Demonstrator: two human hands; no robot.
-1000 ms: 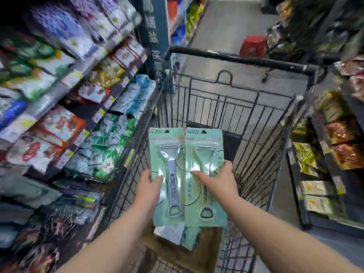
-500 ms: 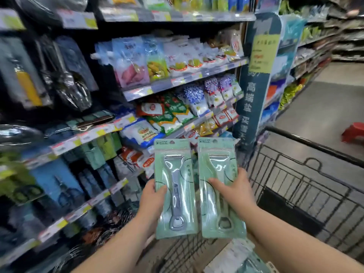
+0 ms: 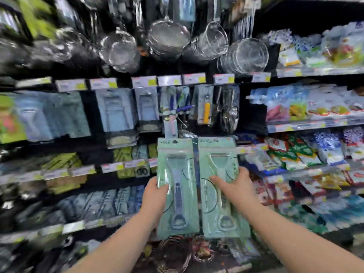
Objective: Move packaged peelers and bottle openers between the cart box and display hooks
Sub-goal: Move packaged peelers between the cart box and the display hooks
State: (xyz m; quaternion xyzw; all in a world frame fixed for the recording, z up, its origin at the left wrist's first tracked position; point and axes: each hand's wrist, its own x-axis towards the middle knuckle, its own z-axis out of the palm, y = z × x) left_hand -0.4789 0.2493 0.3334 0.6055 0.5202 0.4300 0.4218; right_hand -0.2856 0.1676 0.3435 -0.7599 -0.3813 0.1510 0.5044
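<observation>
While the left hand (image 3: pixel 155 196) pinches the left pack (image 3: pixel 177 164) and the right hand (image 3: pixel 236 188) the right pack (image 3: pixel 216 158), upright side by side, blurred blue packs (image 3: pixel 116 111), perhaps peelers, hang behind, below wire strainers (image 3: pixel 248 54).

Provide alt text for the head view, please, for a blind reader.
The left hand grips the left green tool pack and the right hand the right green tool pack, upright side by side before shelves. Wire strainers hang above.
</observation>
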